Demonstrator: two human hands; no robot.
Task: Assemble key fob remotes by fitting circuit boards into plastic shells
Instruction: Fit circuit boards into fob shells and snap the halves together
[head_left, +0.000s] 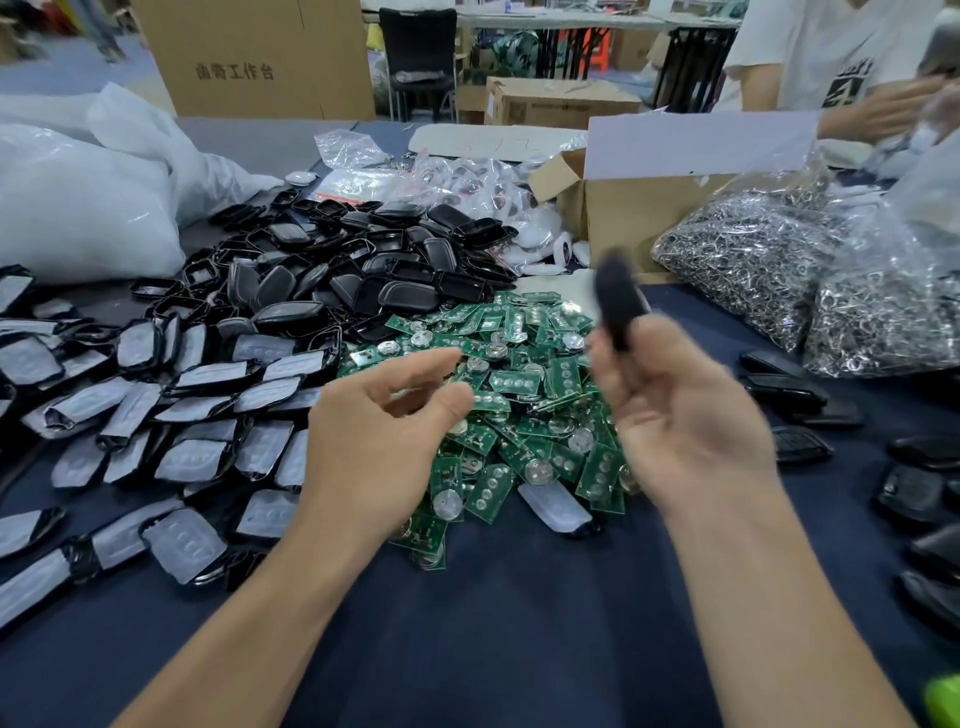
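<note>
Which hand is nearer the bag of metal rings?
Right. The right hand, holding a black fob, is left of the bag; the left hand is farther left, over the circuit boards.

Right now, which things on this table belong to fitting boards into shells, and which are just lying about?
For the job:
green circuit boards
black shells
pad-lined shells
black fob, blurred, held by the right hand

Lying about for this step:
bags of metal rings
white plastic sack
cardboard box
</note>
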